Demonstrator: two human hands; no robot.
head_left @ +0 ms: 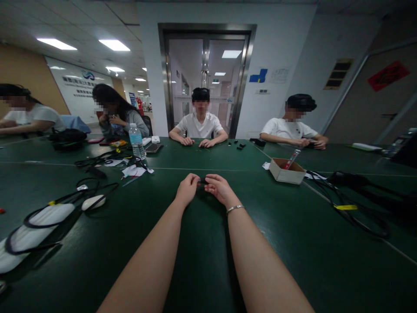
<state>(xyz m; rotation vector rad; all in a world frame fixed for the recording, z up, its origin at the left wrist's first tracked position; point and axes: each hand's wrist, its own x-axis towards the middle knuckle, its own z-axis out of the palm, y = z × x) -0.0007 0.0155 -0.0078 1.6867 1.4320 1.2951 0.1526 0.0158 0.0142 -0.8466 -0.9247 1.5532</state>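
Observation:
A small black piece [202, 180] spans the gap between my two hands, just above the dark green table [205, 243]. Its kind is too small to make out. My left hand [188, 189] pinches its left end between thumb and fingers. At the other end, the thumb and fingertips of my right hand [220, 189] close on it, with the lower fingers curled. A silver bracelet [235, 209] circles my right wrist. The fingers cover part of the black piece.
A beige box [286, 172] holding a red-tipped tube stands to the right. Black cables [355, 208] lie beyond it. Leftward are a water bottle [137, 141], tangled cables, a mouse [94, 202] and a white keyboard [35, 232]. Several people sit around the table; small black pieces [240, 147] lie near one.

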